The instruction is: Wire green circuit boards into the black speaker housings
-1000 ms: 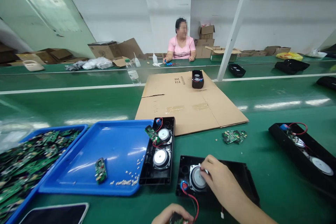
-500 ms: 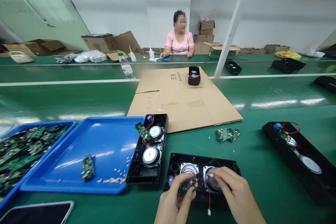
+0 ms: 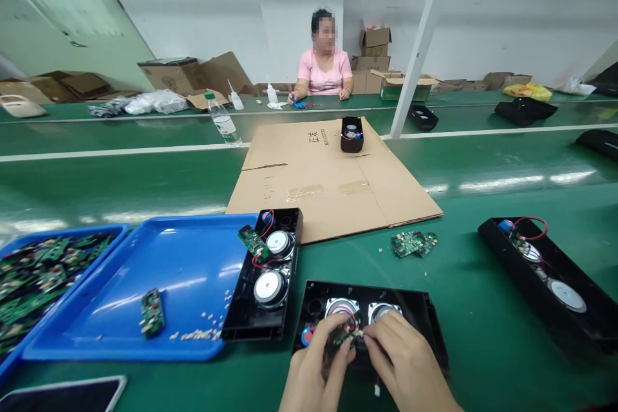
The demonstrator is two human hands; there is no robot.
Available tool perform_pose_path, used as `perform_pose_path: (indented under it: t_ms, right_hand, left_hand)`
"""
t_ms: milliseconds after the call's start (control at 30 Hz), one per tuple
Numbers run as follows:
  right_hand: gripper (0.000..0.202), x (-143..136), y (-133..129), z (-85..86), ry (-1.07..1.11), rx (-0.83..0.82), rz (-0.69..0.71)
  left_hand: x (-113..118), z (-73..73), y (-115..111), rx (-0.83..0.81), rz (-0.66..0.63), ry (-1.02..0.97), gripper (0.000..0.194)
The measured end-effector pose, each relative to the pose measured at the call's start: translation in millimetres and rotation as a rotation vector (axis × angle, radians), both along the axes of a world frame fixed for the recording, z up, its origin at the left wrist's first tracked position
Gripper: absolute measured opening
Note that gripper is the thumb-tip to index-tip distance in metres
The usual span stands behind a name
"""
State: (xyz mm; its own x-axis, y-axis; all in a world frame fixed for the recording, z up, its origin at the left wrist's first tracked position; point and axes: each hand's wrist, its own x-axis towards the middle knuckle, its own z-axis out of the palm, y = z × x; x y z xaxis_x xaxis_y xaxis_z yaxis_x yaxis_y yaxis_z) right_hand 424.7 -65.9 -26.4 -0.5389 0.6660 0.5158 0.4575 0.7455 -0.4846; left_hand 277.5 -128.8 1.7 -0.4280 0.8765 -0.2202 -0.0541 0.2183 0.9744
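A black speaker housing (image 3: pixel 425 315) with two round speakers lies in front of me on the green bench. Over its left part, my left hand (image 3: pixel 321 360) pinches a small green circuit board (image 3: pixel 340 338) with red wires. My right hand (image 3: pixel 405 360) is close beside the board, thumb and fingertips pressed together at its right edge; what they hold is too small to make out. A white connector (image 3: pixel 377 390) on a red wire hangs below the housing. Another housing (image 3: pixel 251 309), with a board (image 3: pixel 252 241) on wires, stands at the left, overlapping the blue tray (image 3: pixel 193 270).
A tray of boards (image 3: pixel 43 270) and a phone (image 3: pixel 67 396) are at the left. Loose boards (image 3: pixel 414 243) lie near the cardboard sheet (image 3: pixel 299 174). Another housing (image 3: pixel 541 277) is at the right. A person (image 3: pixel 324 71) sits across the bench.
My right hand has moved left from the right speaker to the board in my left hand. The view has shifted slightly.
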Motion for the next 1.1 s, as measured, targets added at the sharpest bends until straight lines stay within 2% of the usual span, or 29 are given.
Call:
perform_pose_path:
  t_ms: [167, 300, 467, 633, 833, 967, 1100]
  right_hand:
    - [0.032, -1.2, -2.3, 1.9, 0.016, 0.000, -0.011]
    - [0.032, -0.5, -1.2, 4.2, 0.074, 0.002, -0.024]
    - [0.027, 0.7, 4.9, 11.2, -0.017, 0.127, 0.064]
    - [0.030, -1.8, 5.1, 12.1, -0.112, 0.287, 0.047]
    - [0.040, -2.9, 3.0, 12.0, -0.159, 0.383, 0.038]
    - [0.039, -5.5, 1.8, 13.3, -0.156, 0.384, 0.041]
    - [0.033, -5.3, 1.4, 10.4, -0.101, 0.317, 0.042]
  left_hand:
    - [-0.6, -1.4, -1.3, 0.093, -0.024, 0.123, 0.029]
    - [-0.7, -9.3, -3.9, 0.120, -0.068, 0.138, 0.026]
    - [-0.3, -17.2, -6.8, 0.143, -0.140, 0.144, 0.018]
    - [-3.8, -19.1, -5.2, 0.196, -0.188, 0.238, 0.026]
    - [-9.3, -19.6, -2.2, 0.135, -0.269, 0.402, 0.032]
    - [-9.2, -25.0, -3.9, 0.143, -0.322, 0.493, 0.037]
    - [-12.6, -30.5, -3.6, 0.200, -0.352, 0.501, 0.036]
